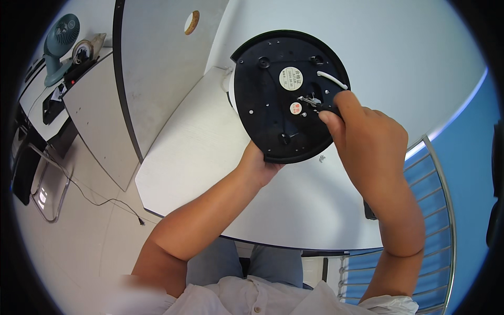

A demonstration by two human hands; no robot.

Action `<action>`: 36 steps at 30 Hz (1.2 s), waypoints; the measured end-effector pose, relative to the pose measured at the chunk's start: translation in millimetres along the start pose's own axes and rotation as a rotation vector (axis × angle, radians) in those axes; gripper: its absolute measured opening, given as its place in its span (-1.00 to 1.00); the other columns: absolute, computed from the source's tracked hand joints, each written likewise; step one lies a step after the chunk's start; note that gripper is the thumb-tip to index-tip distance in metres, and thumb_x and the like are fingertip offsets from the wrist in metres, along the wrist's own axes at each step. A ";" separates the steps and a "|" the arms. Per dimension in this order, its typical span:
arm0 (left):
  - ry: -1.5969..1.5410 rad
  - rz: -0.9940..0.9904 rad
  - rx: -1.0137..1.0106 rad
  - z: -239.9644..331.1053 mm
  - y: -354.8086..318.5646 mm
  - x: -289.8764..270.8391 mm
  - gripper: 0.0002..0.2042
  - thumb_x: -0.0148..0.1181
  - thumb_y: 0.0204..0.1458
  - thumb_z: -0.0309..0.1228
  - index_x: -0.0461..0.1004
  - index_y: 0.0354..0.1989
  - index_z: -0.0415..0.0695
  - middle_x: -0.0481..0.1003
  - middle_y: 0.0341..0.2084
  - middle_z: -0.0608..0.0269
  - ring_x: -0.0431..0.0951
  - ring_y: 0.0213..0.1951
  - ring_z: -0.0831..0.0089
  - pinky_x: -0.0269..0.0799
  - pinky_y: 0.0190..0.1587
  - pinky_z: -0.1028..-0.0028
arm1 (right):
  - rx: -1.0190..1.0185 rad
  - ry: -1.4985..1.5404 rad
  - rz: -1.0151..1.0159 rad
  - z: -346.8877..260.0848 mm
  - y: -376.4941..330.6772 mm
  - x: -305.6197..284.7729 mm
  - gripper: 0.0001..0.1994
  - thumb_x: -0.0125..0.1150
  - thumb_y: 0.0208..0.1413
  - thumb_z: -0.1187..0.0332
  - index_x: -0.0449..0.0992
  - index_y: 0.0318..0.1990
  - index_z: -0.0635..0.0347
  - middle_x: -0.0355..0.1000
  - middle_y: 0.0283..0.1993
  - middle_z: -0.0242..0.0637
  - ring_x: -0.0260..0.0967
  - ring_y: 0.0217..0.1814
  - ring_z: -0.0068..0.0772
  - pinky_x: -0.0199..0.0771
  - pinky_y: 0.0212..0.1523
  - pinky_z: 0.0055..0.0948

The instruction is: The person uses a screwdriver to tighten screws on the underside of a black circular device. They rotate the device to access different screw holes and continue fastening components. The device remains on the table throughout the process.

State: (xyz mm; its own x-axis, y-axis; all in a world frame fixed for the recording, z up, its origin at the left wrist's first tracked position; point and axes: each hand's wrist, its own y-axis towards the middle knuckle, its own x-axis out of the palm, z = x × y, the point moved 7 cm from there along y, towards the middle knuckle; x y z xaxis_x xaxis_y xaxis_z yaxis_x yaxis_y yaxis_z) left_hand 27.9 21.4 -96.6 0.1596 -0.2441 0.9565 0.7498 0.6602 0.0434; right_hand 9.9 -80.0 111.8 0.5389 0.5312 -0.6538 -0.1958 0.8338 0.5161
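Observation:
A round black appliance base is tilted up toward me, its underside showing two round pale stickers, screw holes and a short white cable end. My left hand supports it at the lower edge, with most of its fingers hidden behind. My right hand is closed around the dark handle of a small pair of pliers. Their metal jaws are at the recess near the middle of the base, beside the smaller sticker. Whether the jaws grip anything is too small to tell.
Several small screws lie on the white table below the base. A grey partition stands at the left, a metal railing at the right. Farther left are a fan on another desk and a cord with a plug on the floor.

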 end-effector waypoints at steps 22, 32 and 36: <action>0.052 -0.005 -0.033 -2.9 -0.9 1.1 -0.58 0.14 0.12 -0.23 0.33 0.12 -0.10 0.48 -0.03 0.25 0.52 -0.01 0.41 0.49 0.03 0.39 | -0.137 0.050 0.055 -3.6 4.0 -7.6 -0.83 0.28 -0.08 0.44 0.41 -0.32 0.13 0.36 -0.45 -0.33 0.38 -0.42 -0.28 0.37 -0.49 -0.36; 0.044 -0.017 -0.021 -1.5 -0.6 -0.1 -0.58 0.13 0.12 -0.22 0.33 0.12 -0.10 0.48 -0.02 0.25 0.52 -0.01 0.42 0.49 0.02 0.40 | -0.185 0.106 0.157 -6.6 0.2 -13.5 -0.68 0.30 -0.15 0.52 0.45 -0.16 0.14 0.32 -0.36 -0.30 0.35 -0.36 -0.29 0.36 -0.44 -0.35; 0.040 -0.007 -0.023 -2.1 -3.2 5.2 -0.56 0.15 0.11 -0.21 0.32 0.14 -0.08 0.48 -0.02 0.25 0.51 0.00 0.41 0.49 0.02 0.38 | -0.175 0.105 0.175 2.5 -2.1 -3.6 -0.74 0.26 -0.15 0.47 0.40 -0.25 0.08 0.30 -0.37 -0.33 0.32 -0.43 -0.31 0.33 -0.52 -0.37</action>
State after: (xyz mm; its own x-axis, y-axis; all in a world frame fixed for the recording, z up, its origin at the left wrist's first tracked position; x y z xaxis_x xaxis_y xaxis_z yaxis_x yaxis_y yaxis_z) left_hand 27.6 16.5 -92.4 0.1790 -0.2771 0.9440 0.7653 0.6422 0.0434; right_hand 10.5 -84.0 114.5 0.3982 0.6745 -0.6217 -0.4219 0.7365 0.5287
